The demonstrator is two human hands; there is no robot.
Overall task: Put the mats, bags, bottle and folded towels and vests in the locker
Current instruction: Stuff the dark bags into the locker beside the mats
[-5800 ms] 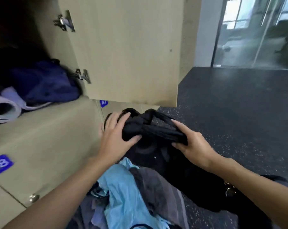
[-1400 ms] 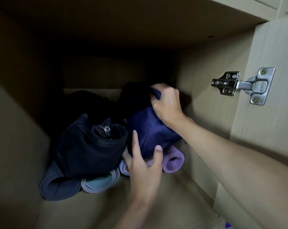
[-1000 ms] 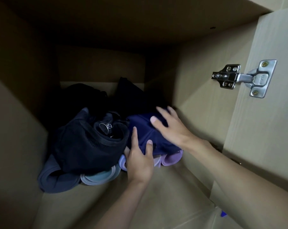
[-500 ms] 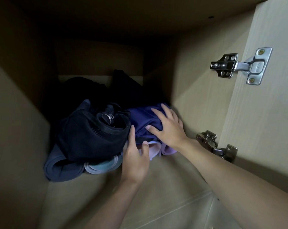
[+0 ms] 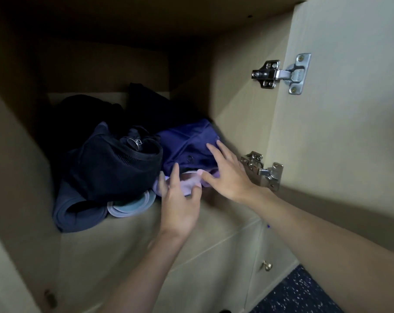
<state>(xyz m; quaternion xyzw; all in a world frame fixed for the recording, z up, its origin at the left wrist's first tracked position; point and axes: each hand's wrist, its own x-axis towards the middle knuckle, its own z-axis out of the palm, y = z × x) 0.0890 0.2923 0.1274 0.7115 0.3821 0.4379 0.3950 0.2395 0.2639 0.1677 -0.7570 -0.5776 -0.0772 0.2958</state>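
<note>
Blue bag (image 5: 187, 143) stays; left hand (image 5: 180, 201) and right hand (image 5: 228, 177) draw back.

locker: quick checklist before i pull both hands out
1. Blue bag rests on lilac mat: ok.
2. Black mesh bag sits on dark mat and teal mat: ok.
3. Right hand grips nothing, fingers straight on blue bag: ok.
4. Left hand free of lilac mat: cannot tell, blurred.
5. Right wrist clear of lower hinge: cannot tell, very close.
6. Door open: ok.
</note>
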